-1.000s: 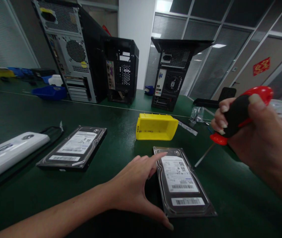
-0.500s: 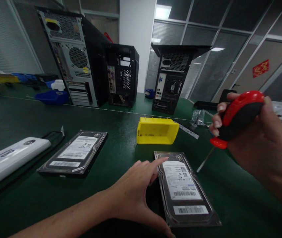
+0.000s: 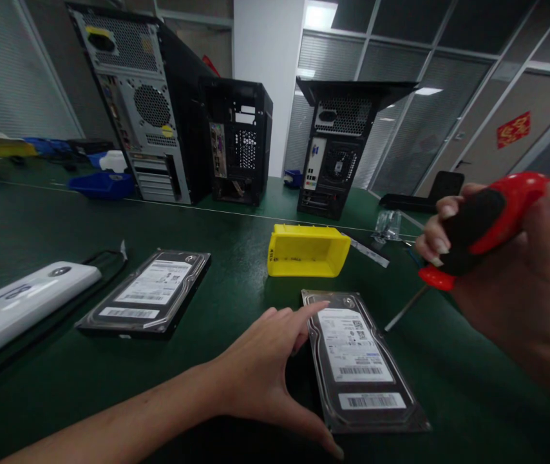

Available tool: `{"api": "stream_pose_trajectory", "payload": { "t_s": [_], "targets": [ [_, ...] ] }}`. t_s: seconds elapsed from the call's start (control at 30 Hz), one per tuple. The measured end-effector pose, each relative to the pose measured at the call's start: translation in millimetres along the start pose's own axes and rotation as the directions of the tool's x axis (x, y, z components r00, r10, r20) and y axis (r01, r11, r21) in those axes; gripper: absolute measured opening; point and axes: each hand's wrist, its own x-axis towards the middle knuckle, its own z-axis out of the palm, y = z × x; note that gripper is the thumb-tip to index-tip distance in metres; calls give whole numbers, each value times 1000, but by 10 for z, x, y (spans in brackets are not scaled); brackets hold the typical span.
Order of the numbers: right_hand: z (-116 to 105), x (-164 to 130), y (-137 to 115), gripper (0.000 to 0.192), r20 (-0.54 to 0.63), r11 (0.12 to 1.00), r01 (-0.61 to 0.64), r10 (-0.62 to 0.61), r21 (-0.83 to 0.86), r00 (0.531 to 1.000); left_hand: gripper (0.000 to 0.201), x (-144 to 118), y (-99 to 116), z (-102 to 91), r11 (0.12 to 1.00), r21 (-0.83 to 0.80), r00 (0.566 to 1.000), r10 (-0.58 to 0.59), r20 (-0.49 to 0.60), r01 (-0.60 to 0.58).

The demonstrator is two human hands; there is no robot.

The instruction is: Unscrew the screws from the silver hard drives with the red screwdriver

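Observation:
My left hand (image 3: 265, 367) steadies a hard drive (image 3: 359, 351) that lies label up on the green table. Its index finger rests on the drive's upper left corner, the thumb reaches the near left corner, and the other fingers curl by the left edge. Wrapped in my right hand (image 3: 521, 258) is a screwdriver (image 3: 482, 229) with a thick red and black handle. The slanting shaft brings its tip to the drive's right side; whether a screw sits there cannot be made out. A yellow plastic bin (image 3: 308, 253) lies just beyond the drive, with a few tiny dark bits inside.
Left of my hand lie a second hard drive (image 3: 149, 293) and a white device marked 18 (image 3: 28, 299) with a black cord. Computer cases (image 3: 152, 116) stand along the back, near a blue tray (image 3: 102, 185). A metal strip (image 3: 366, 251) and a clear plastic bag (image 3: 387, 225) lie right of the bin.
The screwdriver handle has turned in my right hand, and that hand has shifted a little to the right. The tip stays at the drive's side. My left hand keeps its place.

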Motion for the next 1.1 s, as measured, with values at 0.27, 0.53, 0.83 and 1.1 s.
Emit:
{"api": "stream_pose_trajectory", "payload": {
  "t_s": [0.27,0.53,0.83,1.1],
  "targets": [
    [-12,-12,13,35,-1,1000,17,-17,13,1000,120,-2,31,-19,1000,-6,1000,-5,18,5],
    [-19,-15,15,30,-44,1000,-16,17,20,999,120,-4,18,-8,1000,-8,1000,9,12,-8],
    [-70,17,50,51,63,989,1,8,-146,998,123,-5,6,-8,1000,-18,1000,1,15,-1],
    [-38,30,47,35,-13,1000,-20,21,15,1000,122,-14,12,-2,1000,-28,1000,-10,4,10]
  ]
}}
